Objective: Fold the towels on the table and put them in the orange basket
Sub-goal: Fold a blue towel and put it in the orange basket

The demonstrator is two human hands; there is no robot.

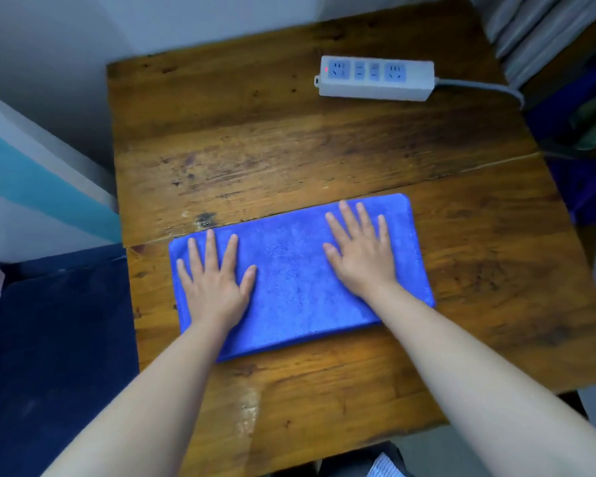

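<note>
Hands were flat on the cloth in the head view, the only view there was. The blue microfibre towel lay as a long folded rectangle on the wooden table, nearer the front edge than the back and slightly skewed, its right end further from the person than its left. The left hand pressed on the towel's left end, fingers spread and palm down, gripping nothing. The right hand did the same towards the right end, open and flat, holding nothing, only pinning the fabric.

A white power strip sat near the table's back right corner, well apart from the towel, its cable trailing off the right edge.

Trouble ahead, as a judgement: the towel looked soft and slippery on the worn wood, so lifting one end for the next fold could drag the whole piece askew and leave the edges mismatched. Releasing both palms together could let the layers spring apart. The orange basket was not in view, so the carry would begin blind, and a loosely held fold could fall open on the way.
</note>
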